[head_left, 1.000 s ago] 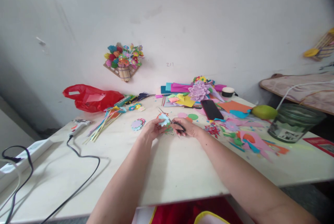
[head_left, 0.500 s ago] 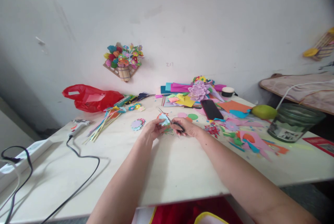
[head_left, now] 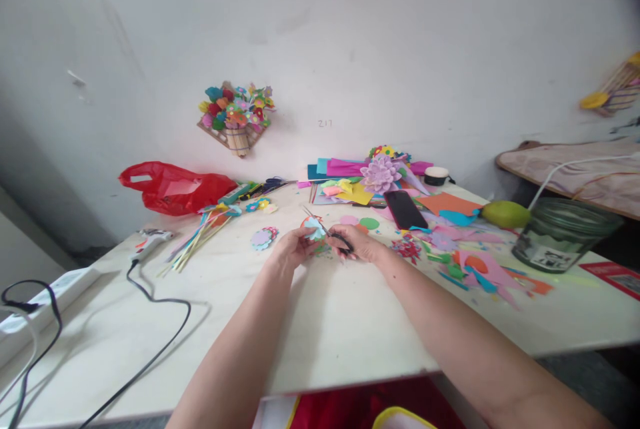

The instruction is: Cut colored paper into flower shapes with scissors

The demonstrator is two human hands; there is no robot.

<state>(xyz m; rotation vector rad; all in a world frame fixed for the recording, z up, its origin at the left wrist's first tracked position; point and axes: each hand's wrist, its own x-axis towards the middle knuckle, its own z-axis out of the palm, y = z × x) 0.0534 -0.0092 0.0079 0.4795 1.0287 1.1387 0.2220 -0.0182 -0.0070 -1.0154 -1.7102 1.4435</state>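
My left hand (head_left: pixel 294 246) pinches a light blue scalloped cutout (head_left: pixel 315 228) between thumb and fingers, a little above the table. My right hand (head_left: pixel 354 241) is closed on black-handled scissors (head_left: pixel 341 241), whose blades point up and left, right at the cutout's edge. Small green and orange scraps (head_left: pixel 320 247) lie under the hands. Just left of my left hand rests a pile of scalloped flower cutouts (head_left: pixel 264 238), lilac on top. A green disc (head_left: pixel 369 223) lies beyond my right hand, with red and pink small pieces (head_left: pixel 407 250) to its right.
Coloured scraps (head_left: pixel 480 272), a phone (head_left: pixel 406 210) and a glass jar (head_left: pixel 565 236) are on the right. Foam sheets and a lilac flower (head_left: pixel 382 174) sit at the back. On the left are a red bag (head_left: pixel 175 186), thin sticks (head_left: pixel 200 242), a glue gun (head_left: pixel 150 244) and a power strip (head_left: pixel 65 289).
Almost nothing differs. Both hands keep their places, with the scissor blades still at the light blue cutout.
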